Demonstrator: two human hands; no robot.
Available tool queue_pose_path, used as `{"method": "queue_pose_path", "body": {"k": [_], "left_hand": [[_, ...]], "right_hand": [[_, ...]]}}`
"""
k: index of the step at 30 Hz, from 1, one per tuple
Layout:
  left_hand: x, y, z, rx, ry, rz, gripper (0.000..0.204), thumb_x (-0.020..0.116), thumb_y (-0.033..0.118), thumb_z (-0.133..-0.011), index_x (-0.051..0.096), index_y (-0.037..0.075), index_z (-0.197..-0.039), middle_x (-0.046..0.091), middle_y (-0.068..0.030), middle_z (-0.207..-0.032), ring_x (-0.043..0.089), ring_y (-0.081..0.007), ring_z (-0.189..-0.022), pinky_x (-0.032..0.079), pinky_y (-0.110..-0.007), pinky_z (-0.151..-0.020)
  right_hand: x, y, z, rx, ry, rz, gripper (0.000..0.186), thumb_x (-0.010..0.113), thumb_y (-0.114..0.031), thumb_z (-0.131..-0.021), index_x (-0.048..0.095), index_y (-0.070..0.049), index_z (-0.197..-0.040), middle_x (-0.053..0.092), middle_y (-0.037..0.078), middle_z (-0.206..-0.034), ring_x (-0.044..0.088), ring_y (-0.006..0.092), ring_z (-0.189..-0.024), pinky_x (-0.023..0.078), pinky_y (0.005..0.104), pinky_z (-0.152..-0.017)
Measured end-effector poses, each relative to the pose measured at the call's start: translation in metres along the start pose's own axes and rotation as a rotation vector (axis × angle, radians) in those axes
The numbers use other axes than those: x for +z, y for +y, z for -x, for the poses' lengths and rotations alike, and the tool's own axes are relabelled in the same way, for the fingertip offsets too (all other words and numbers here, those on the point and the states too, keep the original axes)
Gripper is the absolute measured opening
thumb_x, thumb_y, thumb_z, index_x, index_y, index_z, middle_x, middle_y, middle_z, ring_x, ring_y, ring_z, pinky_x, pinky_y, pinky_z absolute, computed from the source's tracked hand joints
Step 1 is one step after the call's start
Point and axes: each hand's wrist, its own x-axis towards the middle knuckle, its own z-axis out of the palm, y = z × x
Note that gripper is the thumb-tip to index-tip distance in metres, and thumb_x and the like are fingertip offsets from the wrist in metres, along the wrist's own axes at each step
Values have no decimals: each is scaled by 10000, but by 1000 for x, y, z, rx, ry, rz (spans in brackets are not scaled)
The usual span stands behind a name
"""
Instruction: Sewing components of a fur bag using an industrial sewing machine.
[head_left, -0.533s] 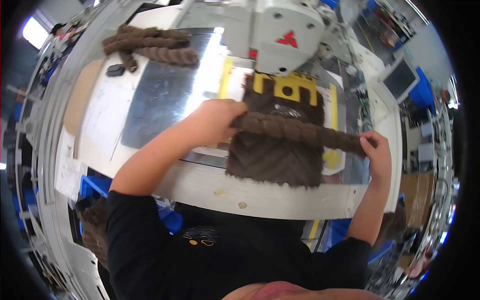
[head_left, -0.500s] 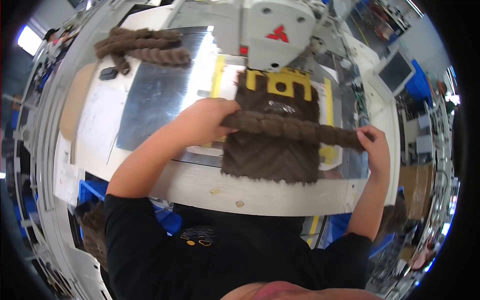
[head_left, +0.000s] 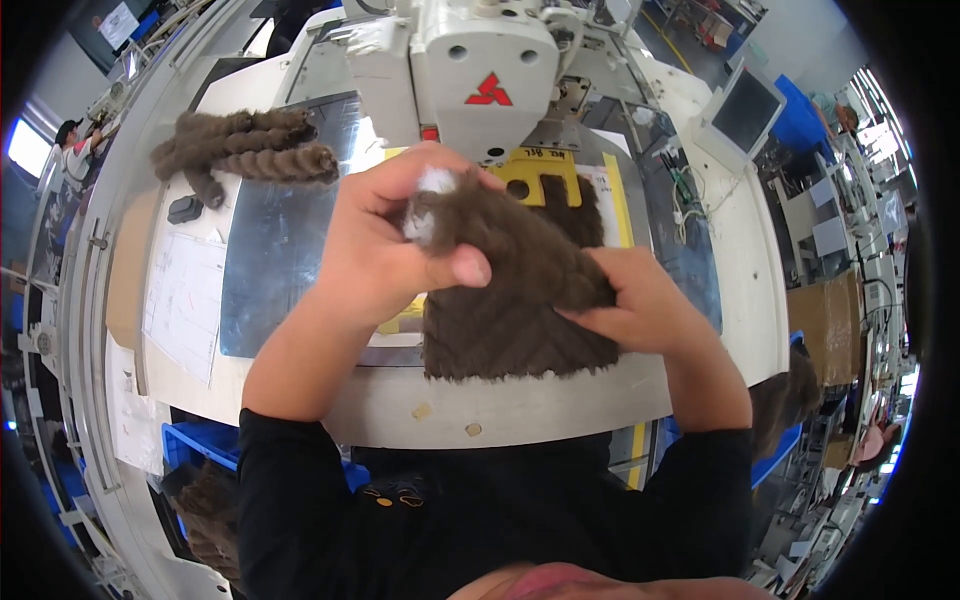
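My left hand [head_left: 375, 235] is closed around one end of a brown plush strip [head_left: 520, 240], with white material showing at that end by my fingers. Thumb and fingers of my right hand [head_left: 645, 300] pinch the strip's other end. The strip is raised toward me, over a flat brown plush panel [head_left: 520, 345] with chevron grooves and a ragged near edge. A yellow plate [head_left: 562, 190] with cut-outs lies on the panel's far part, partly hidden by the strip and my left hand.
A white sewing machine head [head_left: 485, 60] stands just beyond the panel. Several brown plush strips [head_left: 240, 140] lie at the far left by a small dark block [head_left: 185, 209] and a paper sheet [head_left: 185, 300]. A screen [head_left: 745, 108] stands right; blue bins [head_left: 200, 440] sit below the table.
The strip was stretched out straight across the panel between both hands. Now it is lifted closer, its ends brought nearer together, my right hand having moved left. The view has shifted slightly.
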Motion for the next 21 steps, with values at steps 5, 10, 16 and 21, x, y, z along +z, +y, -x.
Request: {"method": "queue_pose_path", "body": {"k": [5,10,16,21], "left_hand": [[-8,14,7,84,-20,-145,573,983,259,-679,715,-11,-1108,728,-74,-1054,674,-150,-968,526,-292,-866],[-13,32,3,-106,44,-52,345,883,51,-789,731,-40,-1085,741,-71,-915,667,-92,-763,510,-210,-699],[-23,23,-6,-234,142,-144,320,760,164,-907,678,-30,-1148,694,-52,-928,640,-93,-776,525,-241,-709],[14,-10,5,-193,-45,42,412,648,351,-1021,581,-9,-1210,645,-56,-986,643,-163,-921,548,-325,-817]], "right_hand": [[16,-14,0,-9,-131,-224,175,742,-97,-919,705,25,-1038,702,45,-836,659,120,-754,518,301,-688],[15,-16,6,338,-174,-468,118,726,-100,-913,719,0,-976,638,23,-712,578,83,-574,447,239,-546],[22,8,11,367,-207,-837,150,634,-118,-1000,691,19,-1025,616,20,-775,584,98,-718,464,263,-576],[44,-10,-13,242,-316,-848,193,575,-145,-1043,671,21,-1060,644,48,-828,611,117,-744,510,294,-671]]}}
